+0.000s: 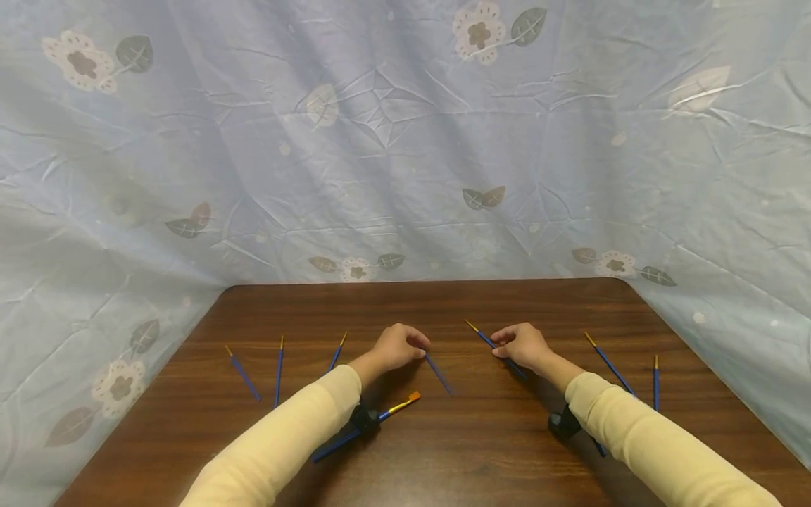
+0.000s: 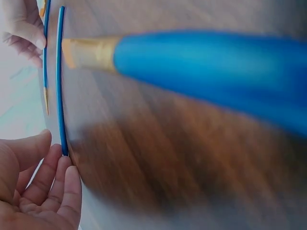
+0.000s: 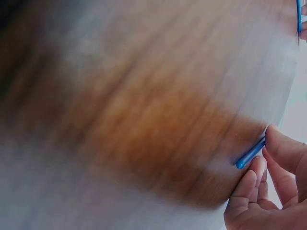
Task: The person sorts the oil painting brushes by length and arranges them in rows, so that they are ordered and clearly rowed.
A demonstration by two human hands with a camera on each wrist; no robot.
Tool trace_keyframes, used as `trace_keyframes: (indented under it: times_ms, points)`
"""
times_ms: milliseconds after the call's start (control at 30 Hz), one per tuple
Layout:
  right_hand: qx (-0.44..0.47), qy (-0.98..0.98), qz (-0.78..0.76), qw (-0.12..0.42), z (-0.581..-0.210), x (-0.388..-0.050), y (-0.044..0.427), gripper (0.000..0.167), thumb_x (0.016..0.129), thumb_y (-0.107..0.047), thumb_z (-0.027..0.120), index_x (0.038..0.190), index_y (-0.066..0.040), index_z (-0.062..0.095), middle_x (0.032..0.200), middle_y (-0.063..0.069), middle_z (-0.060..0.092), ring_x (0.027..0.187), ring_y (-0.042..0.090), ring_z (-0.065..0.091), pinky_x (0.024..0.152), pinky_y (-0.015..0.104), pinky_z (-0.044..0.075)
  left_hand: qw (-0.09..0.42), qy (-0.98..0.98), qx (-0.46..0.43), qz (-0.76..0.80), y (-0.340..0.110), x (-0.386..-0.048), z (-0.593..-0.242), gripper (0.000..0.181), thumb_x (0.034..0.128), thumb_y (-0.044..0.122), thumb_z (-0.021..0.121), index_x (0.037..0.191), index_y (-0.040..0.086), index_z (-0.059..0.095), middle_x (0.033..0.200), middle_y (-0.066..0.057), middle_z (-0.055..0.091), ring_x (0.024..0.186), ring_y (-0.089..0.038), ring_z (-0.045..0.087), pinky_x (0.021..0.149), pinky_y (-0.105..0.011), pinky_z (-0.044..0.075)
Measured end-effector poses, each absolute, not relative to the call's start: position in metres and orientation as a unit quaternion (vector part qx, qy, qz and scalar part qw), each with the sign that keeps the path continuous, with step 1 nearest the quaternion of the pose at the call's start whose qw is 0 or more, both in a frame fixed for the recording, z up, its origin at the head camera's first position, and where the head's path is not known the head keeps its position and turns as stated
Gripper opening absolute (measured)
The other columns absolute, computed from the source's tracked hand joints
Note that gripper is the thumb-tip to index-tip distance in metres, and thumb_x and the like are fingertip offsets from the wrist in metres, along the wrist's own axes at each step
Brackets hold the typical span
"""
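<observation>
Grip: L hand (image 1: 398, 346) pinches L brush (image 1: 438, 373) at one end; R hand (image 1: 521, 345) pinches R brush (image 1: 483, 337) by its handle. Both brushes: approx. table (image 1: 443, 454) ctr. Flat brush (image 1: 394, 409), orange tip: nearer part of table, partly hidden by L wrist unit (image 1: 365, 417). Side brushes (image 1: 279, 373): 3 pcs. table L, 2 pcs. table R. Patterned cloth (image 1: 405, 155): beyond table's far edge.

Floral cloth (image 1: 405, 162) hangs behind a brown table (image 1: 481, 451).
</observation>
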State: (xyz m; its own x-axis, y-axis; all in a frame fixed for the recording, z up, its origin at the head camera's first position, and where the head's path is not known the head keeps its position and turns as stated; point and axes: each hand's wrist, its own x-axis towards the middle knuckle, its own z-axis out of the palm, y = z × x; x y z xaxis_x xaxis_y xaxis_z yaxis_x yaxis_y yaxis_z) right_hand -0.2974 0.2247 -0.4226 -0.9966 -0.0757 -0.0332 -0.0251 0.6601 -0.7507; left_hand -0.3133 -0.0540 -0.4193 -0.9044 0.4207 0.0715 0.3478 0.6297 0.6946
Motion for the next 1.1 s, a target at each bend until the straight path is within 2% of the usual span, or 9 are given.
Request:
trace_keyframes:
  times_ms: [133,367,633,900,1100]
  points:
    - [-0.028,0.913,-0.406,0.029,-0.423,-0.298,0.226,0.029,0.081,-0.004,0.078,0.108,0.002,0.07,0.103,0.013,0.065,0.098,0.03,0.057,0.084,0.043,0.051,0.052,0.904,0.209,0.37,-0.057,-0.316,-0.418,0.014,0.0856,0.004,0.073,0.1,0.005,0.074,0.098,-0.004,0.071,0.095,-0.023,0.064,0.08,-0.031,0.054]
    - [-0.03,0.915,-0.402,0.027,-0.422,-0.297,0.225,0.027,0.081,-0.004,0.078,0.106,0.002,0.071,0.101,0.011,0.065,0.097,0.029,0.057,0.084,0.043,0.05,0.045,0.912,0.21,0.35,-0.058,-0.32,-0.417,0.014,0.0841,0.008,0.076,0.098,0.005,0.074,0.096,-0.003,0.071,0.095,-0.023,0.063,0.084,-0.035,0.053]
    - [-0.028,0.913,-0.405,0.023,-0.422,-0.297,0.225,0.027,0.08,-0.003,0.078,0.106,0.002,0.071,0.098,0.01,0.065,0.094,0.027,0.057,0.083,0.042,0.05,0.043,0.915,0.212,0.34,-0.06,-0.326,-0.417,0.024,0.0771,0.007,0.082,0.099,0.004,0.073,0.098,-0.004,0.071,0.097,-0.023,0.064,0.089,-0.035,0.052]
    - [-0.029,0.912,-0.408,0.023,-0.421,-0.298,0.225,0.027,0.08,-0.003,0.078,0.106,0.003,0.071,0.097,0.01,0.066,0.094,0.026,0.057,0.083,0.04,0.05,0.029,0.918,0.213,0.334,-0.063,-0.332,-0.422,0.024,0.0771,0.005,0.081,0.1,0.006,0.073,0.1,-0.003,0.071,0.101,-0.024,0.063,0.094,-0.039,0.05]
    - [-0.026,0.91,-0.412,0.03,-0.422,-0.298,0.225,0.028,0.081,-0.003,0.077,0.107,0.003,0.07,0.099,0.01,0.065,0.095,0.027,0.057,0.084,0.041,0.05,0.022,0.923,0.198,0.33,-0.063,-0.335,-0.424,0.027,0.076,0.006,0.082,0.102,0.006,0.073,0.101,-0.006,0.069,0.098,-0.024,0.062,0.091,-0.038,0.051]
